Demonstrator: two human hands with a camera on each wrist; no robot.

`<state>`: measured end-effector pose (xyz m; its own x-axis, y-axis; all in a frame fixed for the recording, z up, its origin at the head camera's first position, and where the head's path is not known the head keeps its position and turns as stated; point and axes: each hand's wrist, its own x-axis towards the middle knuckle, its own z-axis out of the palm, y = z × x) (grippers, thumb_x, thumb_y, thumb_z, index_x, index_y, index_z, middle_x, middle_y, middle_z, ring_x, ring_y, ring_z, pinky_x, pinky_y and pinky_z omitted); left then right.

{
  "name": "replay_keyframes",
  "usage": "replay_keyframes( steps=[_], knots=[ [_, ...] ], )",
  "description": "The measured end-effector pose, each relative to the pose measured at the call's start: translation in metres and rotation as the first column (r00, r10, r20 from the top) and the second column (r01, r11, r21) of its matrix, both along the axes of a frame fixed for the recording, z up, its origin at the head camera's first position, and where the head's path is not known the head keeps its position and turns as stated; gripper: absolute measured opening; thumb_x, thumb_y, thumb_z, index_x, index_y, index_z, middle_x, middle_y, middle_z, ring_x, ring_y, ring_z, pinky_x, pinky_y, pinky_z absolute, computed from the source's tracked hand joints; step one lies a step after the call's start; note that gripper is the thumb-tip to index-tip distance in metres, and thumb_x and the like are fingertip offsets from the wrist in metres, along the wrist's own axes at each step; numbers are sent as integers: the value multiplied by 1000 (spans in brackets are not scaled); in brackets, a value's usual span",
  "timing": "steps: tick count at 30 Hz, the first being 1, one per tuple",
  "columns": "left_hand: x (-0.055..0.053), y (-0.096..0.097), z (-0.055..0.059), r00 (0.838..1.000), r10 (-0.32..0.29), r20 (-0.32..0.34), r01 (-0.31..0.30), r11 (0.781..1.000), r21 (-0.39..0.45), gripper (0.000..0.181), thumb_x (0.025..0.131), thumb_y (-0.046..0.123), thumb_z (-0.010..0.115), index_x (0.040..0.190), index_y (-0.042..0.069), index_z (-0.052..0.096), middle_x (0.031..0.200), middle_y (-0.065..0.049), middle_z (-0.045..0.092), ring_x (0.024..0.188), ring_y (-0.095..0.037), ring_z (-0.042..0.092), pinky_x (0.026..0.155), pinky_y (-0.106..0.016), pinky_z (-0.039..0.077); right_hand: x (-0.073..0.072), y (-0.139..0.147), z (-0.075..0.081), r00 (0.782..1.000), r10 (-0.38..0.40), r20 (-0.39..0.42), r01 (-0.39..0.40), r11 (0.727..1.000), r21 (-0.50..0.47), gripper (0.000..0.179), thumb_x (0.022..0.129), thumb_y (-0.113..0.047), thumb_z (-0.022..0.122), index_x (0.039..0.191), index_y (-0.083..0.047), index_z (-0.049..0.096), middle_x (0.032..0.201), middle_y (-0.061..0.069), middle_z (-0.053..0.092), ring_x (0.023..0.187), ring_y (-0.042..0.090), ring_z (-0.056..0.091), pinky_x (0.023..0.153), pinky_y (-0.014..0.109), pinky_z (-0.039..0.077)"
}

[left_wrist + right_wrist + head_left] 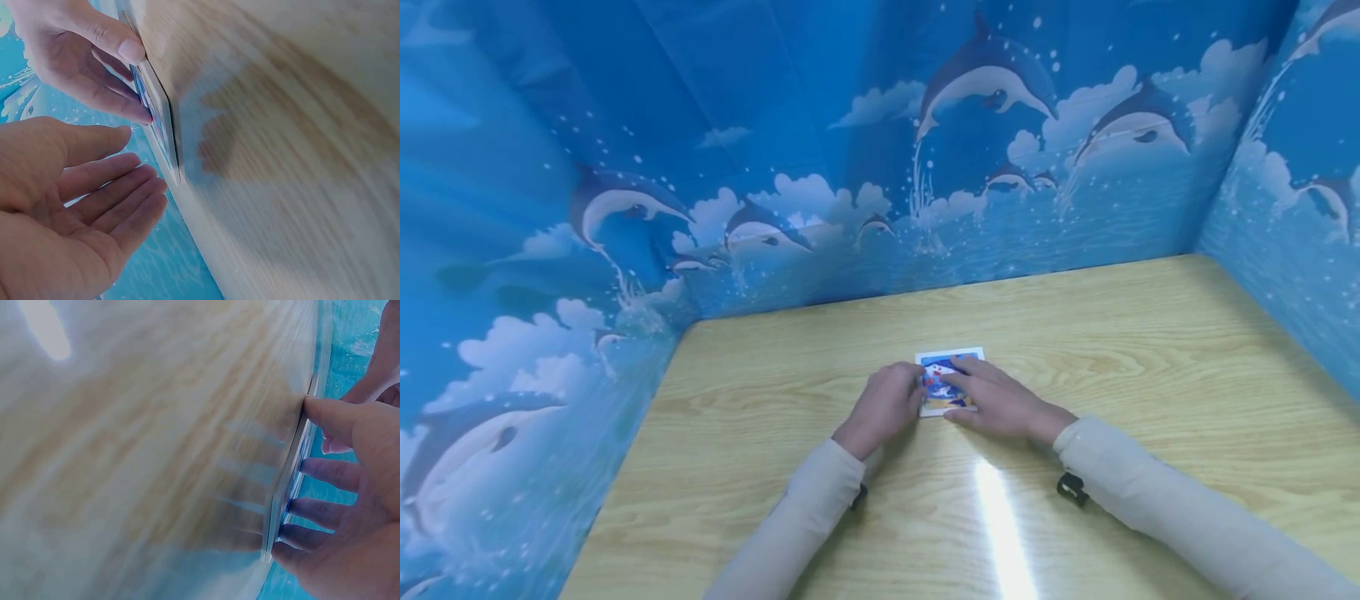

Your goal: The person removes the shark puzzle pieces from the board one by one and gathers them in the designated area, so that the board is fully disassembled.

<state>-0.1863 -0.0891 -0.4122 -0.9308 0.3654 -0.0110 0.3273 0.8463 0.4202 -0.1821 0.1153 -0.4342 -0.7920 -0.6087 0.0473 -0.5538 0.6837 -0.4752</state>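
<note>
A small flat picture board (951,405) with a white border and a blue, red and yellow print lies on the table. My right hand (1000,401) reaches over it from the right, fingers spread across the print and thumb at the near edge. In the right wrist view, the fingertips (292,506) rest on the board's face (292,494). Beside the board's left edge is my left hand (886,405). The left wrist view shows that hand (94,206) with loosely bent fingers and nothing held, a little apart from the board (164,122).
The wood-grain table (775,383) stretches out on all sides of the board. Blue sheeting printed with dolphins (820,242) stands along its back and both sides. A bright light reflection (1002,525) shows on the tabletop nearer to me.
</note>
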Motion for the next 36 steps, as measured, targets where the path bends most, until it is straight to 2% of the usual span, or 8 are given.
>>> replay_keyframes(
  steps=[5, 8, 15, 19, 23, 27, 36],
  knots=[
    [-6, 2, -2, 999, 39, -7, -39, 999, -5, 31, 96, 12, 69, 125, 1, 68, 123, -13, 69, 113, -26, 65, 99, -39, 52, 0, 0, -1, 1000, -3, 5, 3, 1000, 6, 63, 97, -33, 68, 147, -1, 48, 157, 29, 32, 145, 47, 30, 117, 60, 24],
    [-10, 3, -4, 998, 56, -2, -56, 998, 20, 31, 96, 11, 70, 125, 1, 68, 123, -14, 69, 116, -28, 64, 100, -40, 51, 0, 0, 0, 1000, -3, 7, 3, 1000, 10, 63, 98, -33, 67, 148, -1, 47, 158, 29, 31, 146, 46, 29, 117, 60, 24],
    [-21, 4, -8, 995, 96, 4, -96, 994, 45, 32, 92, 11, 75, 121, 1, 70, 116, -14, 71, 108, -27, 66, 96, -40, 53, 0, 1, 1, 1000, 2, 5, -2, 1000, 16, 63, 98, -34, 66, 147, 0, 47, 158, 29, 31, 145, 47, 29, 117, 60, 24],
    [-25, 6, -10, 992, 125, 31, -126, 991, 49, 31, 90, 12, 76, 119, 2, 71, 110, -12, 71, 101, -23, 64, 91, -38, 53, 0, 1, 1, 1000, 6, 4, -6, 1000, 17, 63, 98, -33, 66, 147, 1, 47, 157, 30, 32, 145, 47, 30, 117, 60, 24],
    [-28, 8, -12, 988, 148, 50, -152, 986, 71, 31, 90, 11, 77, 119, 2, 71, 111, -12, 70, 102, -24, 63, 93, -38, 53, 0, 1, 0, 1000, 4, 9, -5, 1000, 19, 63, 99, -34, 66, 148, 1, 47, 158, 29, 31, 146, 47, 28, 117, 60, 24],
    [-30, 8, -15, 986, 157, 49, -160, 984, 81, 30, 90, 11, 77, 118, 2, 72, 113, -12, 70, 105, -24, 63, 95, -38, 52, 0, 1, 0, 1000, 0, 13, 0, 1000, 15, 63, 98, -34, 66, 148, 0, 47, 158, 29, 30, 146, 47, 28, 117, 60, 23],
    [-36, 8, -17, 991, 130, 22, -132, 988, 78, 28, 90, 13, 78, 114, 2, 73, 104, -10, 70, 94, -21, 60, 87, -36, 51, 0, 1, 0, 1000, -1, 13, 0, 1000, 20, 62, 99, -33, 66, 147, 0, 48, 158, 29, 31, 146, 46, 28, 117, 60, 24]
  ],
)
